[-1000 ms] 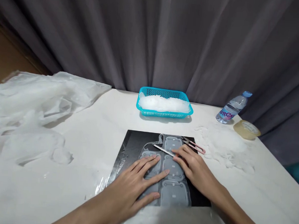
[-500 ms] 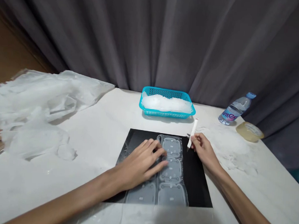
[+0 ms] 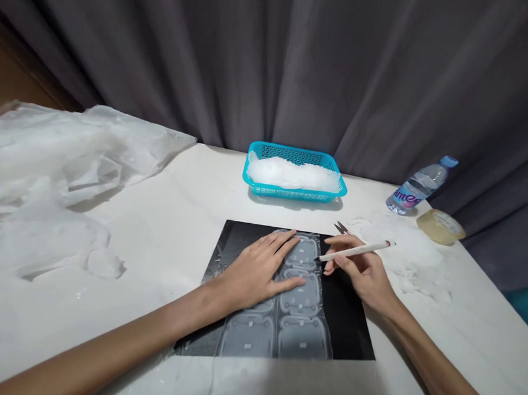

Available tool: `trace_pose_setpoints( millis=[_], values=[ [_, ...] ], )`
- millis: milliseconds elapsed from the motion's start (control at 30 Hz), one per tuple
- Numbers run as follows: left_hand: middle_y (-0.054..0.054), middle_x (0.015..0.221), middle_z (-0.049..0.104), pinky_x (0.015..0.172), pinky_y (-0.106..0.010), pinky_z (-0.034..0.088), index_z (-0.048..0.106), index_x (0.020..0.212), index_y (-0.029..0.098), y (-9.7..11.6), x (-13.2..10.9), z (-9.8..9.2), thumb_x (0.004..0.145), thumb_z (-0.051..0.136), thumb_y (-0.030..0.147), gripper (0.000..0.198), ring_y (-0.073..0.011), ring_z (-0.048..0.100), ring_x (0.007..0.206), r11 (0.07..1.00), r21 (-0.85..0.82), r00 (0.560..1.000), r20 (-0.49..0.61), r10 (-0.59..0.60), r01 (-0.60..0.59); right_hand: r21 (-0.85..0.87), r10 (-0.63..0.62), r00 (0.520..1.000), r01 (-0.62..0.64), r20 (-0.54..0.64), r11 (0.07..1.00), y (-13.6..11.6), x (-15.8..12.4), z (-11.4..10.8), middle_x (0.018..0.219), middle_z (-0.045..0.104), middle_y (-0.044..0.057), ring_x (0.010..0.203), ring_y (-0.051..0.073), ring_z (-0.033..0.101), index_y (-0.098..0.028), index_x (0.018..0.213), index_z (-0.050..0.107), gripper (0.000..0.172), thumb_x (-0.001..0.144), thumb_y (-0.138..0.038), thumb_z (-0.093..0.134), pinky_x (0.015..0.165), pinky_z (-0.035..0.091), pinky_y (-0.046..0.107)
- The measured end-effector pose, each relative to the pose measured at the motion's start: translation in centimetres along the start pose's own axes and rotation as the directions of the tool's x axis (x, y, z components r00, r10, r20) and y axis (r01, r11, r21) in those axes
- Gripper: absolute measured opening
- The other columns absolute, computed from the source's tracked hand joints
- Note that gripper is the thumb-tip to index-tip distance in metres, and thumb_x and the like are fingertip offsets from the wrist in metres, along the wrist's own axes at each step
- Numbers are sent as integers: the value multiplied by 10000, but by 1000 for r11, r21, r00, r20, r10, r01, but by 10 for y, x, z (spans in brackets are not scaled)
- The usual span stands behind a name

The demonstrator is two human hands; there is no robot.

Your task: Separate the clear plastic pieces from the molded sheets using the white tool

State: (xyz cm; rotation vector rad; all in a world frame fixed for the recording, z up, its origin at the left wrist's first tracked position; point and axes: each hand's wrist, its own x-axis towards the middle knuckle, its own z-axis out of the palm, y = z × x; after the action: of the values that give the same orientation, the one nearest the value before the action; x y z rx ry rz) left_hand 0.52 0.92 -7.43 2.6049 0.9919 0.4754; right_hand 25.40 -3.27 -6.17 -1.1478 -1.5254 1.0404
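Observation:
A black mat (image 3: 350, 322) lies on the white table, and on it rests a clear plastic sheet (image 3: 277, 335) moulded with rounded rectangular shapes. My left hand (image 3: 259, 272) lies flat on the sheet with fingers stretched out. My right hand (image 3: 362, 272) grips a thin white pen-like tool (image 3: 354, 251), its tip touching the sheet's upper right edge. Small pink scissors (image 3: 341, 228) peek out just beyond my right hand.
A turquoise basket (image 3: 294, 174) of white pieces stands at the back. White scraps (image 3: 410, 254) lie to the right, near a water bottle (image 3: 419, 186) and a tape roll (image 3: 441, 226). Crumpled clear plastic (image 3: 55, 173) fills the left side. A grey curtain hangs behind.
My right hand picked the white tool up off the mat, raised it, then lowered its tip to the sheet. My left hand slid up the sheet, away from me.

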Motion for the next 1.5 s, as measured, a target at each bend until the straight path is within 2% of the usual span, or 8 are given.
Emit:
trace_pose_setpoints(
  millis=[167, 267, 400, 633, 900, 1133, 1367, 1500],
  values=[
    [-175, 1637, 392, 1223, -511, 377, 402, 1541, 160, 3, 1, -3, 987, 553, 617, 734, -326, 374, 1515, 998, 31, 998, -7, 56, -56, -116, -25, 999, 30, 42, 993, 3, -1, 2, 965, 677, 57, 842, 188, 686, -211, 870, 697, 261, 973, -446, 648, 785, 601, 339],
    [-150, 1660, 365, 1230, -483, 383, 397, 1541, 187, 4, 1, -4, 996, 570, 574, 690, -307, 363, 1528, 997, 3, 996, -24, 81, -81, -246, -1, 994, 28, 110, 969, -1, -1, 4, 941, 689, 52, 900, 210, 677, -225, 907, 720, 200, 957, -415, 680, 817, 584, 347],
    [-131, 1611, 457, 1201, -495, 419, 407, 1550, 221, 3, 1, -4, 984, 587, 586, 697, -315, 483, 1455, 998, -38, 999, 5, 46, -46, -348, 21, 985, 41, 171, 937, -10, 2, -1, 1003, 731, 63, 939, 215, 695, -232, 985, 742, 199, 998, -380, 609, 846, 580, 356],
    [-113, 1592, 491, 1212, -542, 381, 437, 1546, 229, 2, 2, -1, 961, 601, 614, 719, -337, 467, 1462, 999, -31, 1000, -1, 28, -28, -287, -2, 943, 104, 333, 952, -12, 7, -4, 1021, 730, 44, 956, 195, 698, -241, 996, 726, 147, 989, -332, 611, 853, 585, 330],
    [-116, 1587, 481, 1232, -514, 338, 467, 1513, 215, 1, 2, -3, 958, 585, 643, 712, -327, 311, 1538, 998, 36, 999, -28, 45, -44, -259, -35, 958, 113, 286, 959, -6, 0, 3, 976, 697, 36, 908, 176, 678, -226, 953, 685, 91, 985, -288, 626, 835, 563, 311],
    [-97, 1539, 554, 1124, -513, 361, 623, 1351, 206, 7, 2, -4, 974, 612, 552, 512, -354, 473, 1406, 986, 147, 993, -82, 88, -75, -303, -68, 954, 159, 291, 939, -11, 0, 0, 999, 717, 35, 949, 190, 690, -241, 990, 700, 110, 1004, -320, 625, 865, 548, 319],
    [-90, 1532, 567, 1169, -438, 365, 505, 1484, 202, 5, 3, -5, 1020, 569, 521, 566, -275, 546, 1378, 994, 15, 994, 13, 109, -110, -295, -78, 937, 185, 339, 937, -12, 1, -1, 1018, 717, 38, 984, 186, 681, -227, 1000, 699, 76, 1005, -271, 637, 904, 527, 318],
    [-84, 1545, 555, 1161, -494, 394, 501, 1490, 223, 6, 3, -6, 1029, 558, 506, 545, -293, 544, 1390, 998, 13, 997, 49, 55, -56, -287, -101, 931, 210, 351, 935, -8, 2, -2, 1028, 713, 32, 998, 179, 675, -229, 1012, 695, 61, 1005, -252, 638, 915, 517, 310]
  ],
)
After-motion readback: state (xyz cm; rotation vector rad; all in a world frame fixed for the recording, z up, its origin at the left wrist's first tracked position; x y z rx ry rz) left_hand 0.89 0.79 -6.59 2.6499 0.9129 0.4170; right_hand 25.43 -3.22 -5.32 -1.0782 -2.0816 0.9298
